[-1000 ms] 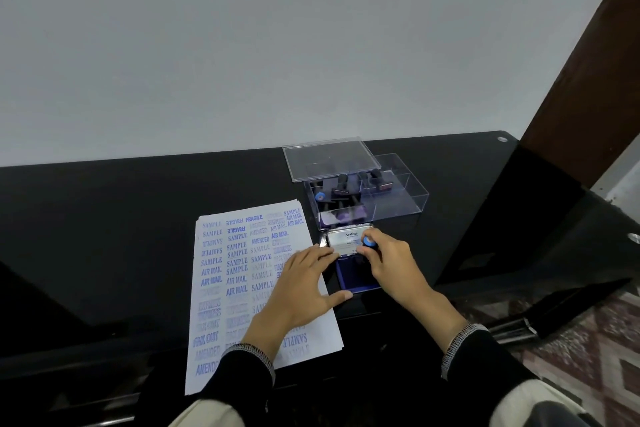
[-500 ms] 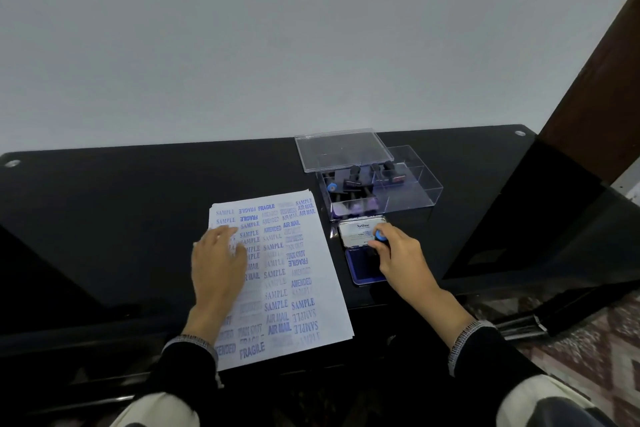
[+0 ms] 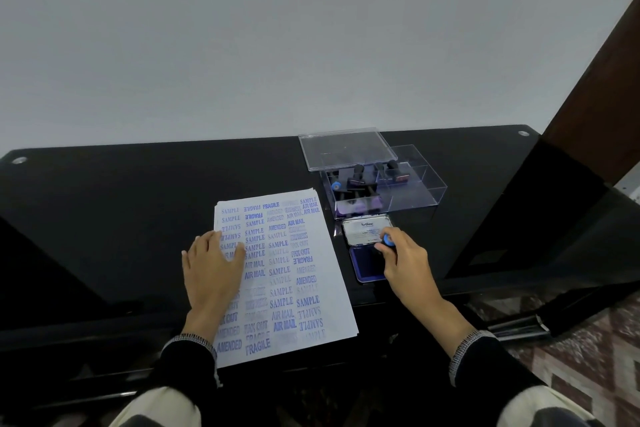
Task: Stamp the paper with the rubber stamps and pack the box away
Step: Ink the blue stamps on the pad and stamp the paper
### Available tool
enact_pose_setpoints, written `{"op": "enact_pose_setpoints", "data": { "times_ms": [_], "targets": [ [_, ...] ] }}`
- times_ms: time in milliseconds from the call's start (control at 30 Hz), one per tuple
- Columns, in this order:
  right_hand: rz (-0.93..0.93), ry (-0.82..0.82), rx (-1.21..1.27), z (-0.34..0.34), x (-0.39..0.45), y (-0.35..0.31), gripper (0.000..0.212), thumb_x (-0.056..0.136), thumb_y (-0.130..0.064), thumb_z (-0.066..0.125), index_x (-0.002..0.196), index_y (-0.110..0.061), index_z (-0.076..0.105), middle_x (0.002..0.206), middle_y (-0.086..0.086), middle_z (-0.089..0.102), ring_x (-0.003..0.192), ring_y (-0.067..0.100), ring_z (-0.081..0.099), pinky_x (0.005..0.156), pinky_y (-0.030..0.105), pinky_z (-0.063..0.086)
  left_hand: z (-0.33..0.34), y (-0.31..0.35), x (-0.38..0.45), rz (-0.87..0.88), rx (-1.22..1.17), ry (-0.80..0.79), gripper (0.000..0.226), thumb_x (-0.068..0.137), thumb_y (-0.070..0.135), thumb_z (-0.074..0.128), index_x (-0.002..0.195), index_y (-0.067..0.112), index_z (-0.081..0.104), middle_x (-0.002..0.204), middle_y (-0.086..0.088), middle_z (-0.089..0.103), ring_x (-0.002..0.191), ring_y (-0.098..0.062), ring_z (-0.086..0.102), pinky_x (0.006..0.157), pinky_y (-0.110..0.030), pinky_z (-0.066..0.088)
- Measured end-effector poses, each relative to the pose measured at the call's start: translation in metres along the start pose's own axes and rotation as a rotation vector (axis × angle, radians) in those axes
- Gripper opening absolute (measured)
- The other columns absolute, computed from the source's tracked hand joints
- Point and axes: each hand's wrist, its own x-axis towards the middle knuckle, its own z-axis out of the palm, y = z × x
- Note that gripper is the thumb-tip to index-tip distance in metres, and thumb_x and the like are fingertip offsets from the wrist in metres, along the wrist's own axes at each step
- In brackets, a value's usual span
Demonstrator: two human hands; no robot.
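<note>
While the blue-knobbed rubber stamp is gripped by the right hand on the open blue ink pad, the white stamped paper is pressed flat by the left hand's straight fingers; inking is judged underway, and an unstamped gap must be found next.

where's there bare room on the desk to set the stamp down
Bare black desk lies left of the paper and behind it, left of the clear box. It is crowded on the right: box, ink pad and right hand sit close together.
</note>
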Motion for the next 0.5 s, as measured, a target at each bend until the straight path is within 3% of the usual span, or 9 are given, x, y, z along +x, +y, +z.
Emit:
{"op": "enact_pose_setpoints", "data": {
  "times_ms": [133, 300, 400, 500],
  "targets": [
    [-0.014, -0.048, 0.004, -0.002, 0.012, 0.003, 0.01, 0.088, 0.004, 0.059, 0.09, -0.005, 0.055, 0.081, 0.0, 0.054, 0.071, 0.01, 0.054, 0.065, 0.006, 0.041, 0.0, 0.0, 0.0, 0.001, 0.016, -0.009, 0.058, 0.093, 0.046, 0.05, 0.138, 0.01, 0.045, 0.144, -0.005, 0.044, 0.139, -0.023, 0.032, 0.12, -0.045, 0.013],
    [0.011, -0.07, 0.022, -0.003, 0.016, 0.0, 0.007, 0.089, 0.004, 0.056, 0.09, -0.003, 0.055, 0.082, 0.002, 0.057, 0.072, -0.008, 0.054, 0.064, 0.001, 0.038, 0.001, 0.0, -0.001, 0.005, 0.022, -0.005, 0.057, 0.094, 0.046, 0.049, 0.138, 0.01, 0.044, 0.144, -0.005, 0.043, 0.14, -0.023, 0.031, 0.12, -0.046, 0.012],
    [0.016, -0.053, 0.03, -0.003, 0.016, -0.001, 0.009, 0.09, 0.002, 0.056, 0.089, -0.006, 0.054, 0.082, 0.002, 0.057, 0.071, -0.002, 0.054, 0.063, 0.001, 0.037, 0.001, 0.0, 0.0, 0.003, 0.023, -0.005, 0.058, 0.094, 0.046, 0.049, 0.139, 0.01, 0.044, 0.144, -0.005, 0.043, 0.141, -0.023, 0.029, 0.12, -0.045, 0.012],
    [0.023, -0.068, -0.026, 0.002, 0.012, 0.0, 0.011, 0.09, 0.0, 0.057, 0.092, -0.01, 0.052, 0.087, 0.003, 0.058, 0.074, 0.014, 0.058, 0.062, 0.013, 0.045, 0.001, 0.0, -0.001, 0.003, 0.031, -0.005, 0.058, 0.094, 0.046, 0.049, 0.139, 0.009, 0.043, 0.144, -0.006, 0.043, 0.141, -0.024, 0.029, 0.12, -0.045, 0.012]
  ]
}}
